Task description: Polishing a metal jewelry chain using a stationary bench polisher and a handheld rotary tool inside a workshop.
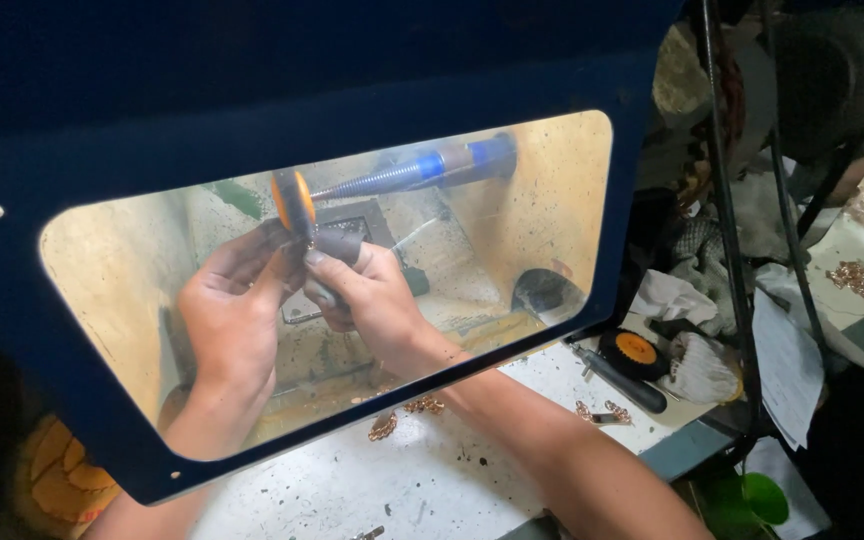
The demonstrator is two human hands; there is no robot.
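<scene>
Through a clear window in a dark blue hood I see both hands inside a dusty box. My left hand and my right hand meet under an orange and black polishing wheel on a tapered blue spindle. Together their fingers pinch a small grey piece against the wheel's lower edge. What the piece is I cannot tell.
On the white bench lie small copper-coloured metal parts, a black-handled tool, a spare orange wheel and a white cloth buff. More copper parts and paper sit at right, behind black rods.
</scene>
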